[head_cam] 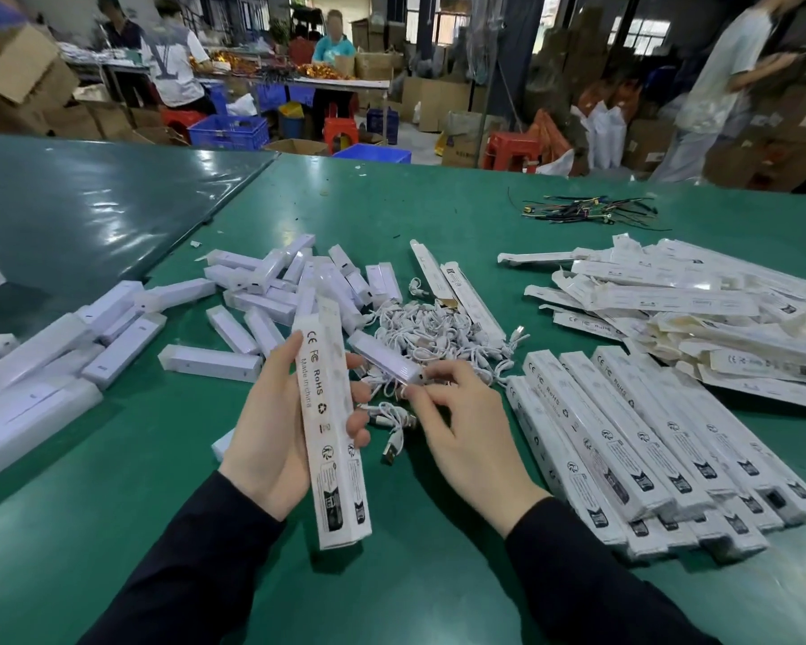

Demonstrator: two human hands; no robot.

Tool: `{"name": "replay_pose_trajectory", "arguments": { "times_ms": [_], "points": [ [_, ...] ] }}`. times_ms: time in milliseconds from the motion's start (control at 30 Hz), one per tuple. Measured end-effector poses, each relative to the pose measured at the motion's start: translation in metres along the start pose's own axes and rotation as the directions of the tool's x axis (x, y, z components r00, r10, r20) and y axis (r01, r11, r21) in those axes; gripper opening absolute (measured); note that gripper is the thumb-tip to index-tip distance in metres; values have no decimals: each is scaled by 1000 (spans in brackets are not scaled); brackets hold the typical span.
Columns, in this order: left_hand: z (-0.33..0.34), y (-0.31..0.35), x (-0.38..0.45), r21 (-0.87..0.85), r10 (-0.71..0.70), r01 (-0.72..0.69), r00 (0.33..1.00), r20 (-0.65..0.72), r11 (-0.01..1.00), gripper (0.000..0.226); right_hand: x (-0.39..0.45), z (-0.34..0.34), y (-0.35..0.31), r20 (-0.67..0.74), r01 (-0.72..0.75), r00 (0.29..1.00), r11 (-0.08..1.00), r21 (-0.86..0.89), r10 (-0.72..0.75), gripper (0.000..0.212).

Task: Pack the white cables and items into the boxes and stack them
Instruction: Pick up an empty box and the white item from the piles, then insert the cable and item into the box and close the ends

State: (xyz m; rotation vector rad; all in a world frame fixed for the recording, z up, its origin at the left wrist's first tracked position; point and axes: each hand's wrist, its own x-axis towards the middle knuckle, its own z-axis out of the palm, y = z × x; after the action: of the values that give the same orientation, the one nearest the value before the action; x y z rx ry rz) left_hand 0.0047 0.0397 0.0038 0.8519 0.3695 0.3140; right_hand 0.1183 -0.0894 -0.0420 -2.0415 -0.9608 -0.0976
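My left hand (271,425) grips a long white printed box (329,425), held upright above the green table (392,574). My right hand (461,430) pinches the near end of a short white light bar (385,358) together with a coiled white cable (387,418), just right of the box. A heap of white cables (438,332) lies behind my hands. Loose white light bars (271,286) are scattered at centre left. Packed boxes (647,444) lie side by side in a stack at right.
Flat unfolded boxes (680,300) pile up at far right. Larger white bars (33,365) lie at the left edge. A bundle of dark wires (592,209) sits at the back of the table. People work among cartons and crates beyond the table.
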Motion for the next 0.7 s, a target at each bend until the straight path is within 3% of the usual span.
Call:
{"name": "replay_pose_trajectory", "arguments": {
  "times_ms": [133,233,333,467,533,600,700],
  "points": [
    [-1,1,-1,17,-1,1,1000,4,1000,60,2,-8,-4,-178,-5,984,992,123,27,15],
    [-1,0,1,3,-34,34,999,38,999,54,1,-11,-4,-218,-10,975,996,94,30,21],
    [0,0,1,-4,-65,65,997,49,998,50,1,-11,-4,-133,-38,990,998,52,44,21],
    [-2,-2,2,-67,-94,97,994,60,993,53,0,-10,-6,8,-111,994,994,20,111,43],
    [-5,-3,3,-103,-83,90,995,63,991,52,1,-13,-10,-13,-183,982,966,181,188,34],
    [-6,-4,5,-129,-71,79,995,64,988,50,1,-17,-13,-1,-256,957,850,460,289,30],
    [-5,-3,5,-147,-21,24,1000,21,989,46,-4,-25,-18,134,-325,924,550,769,359,34]
  ]
}}
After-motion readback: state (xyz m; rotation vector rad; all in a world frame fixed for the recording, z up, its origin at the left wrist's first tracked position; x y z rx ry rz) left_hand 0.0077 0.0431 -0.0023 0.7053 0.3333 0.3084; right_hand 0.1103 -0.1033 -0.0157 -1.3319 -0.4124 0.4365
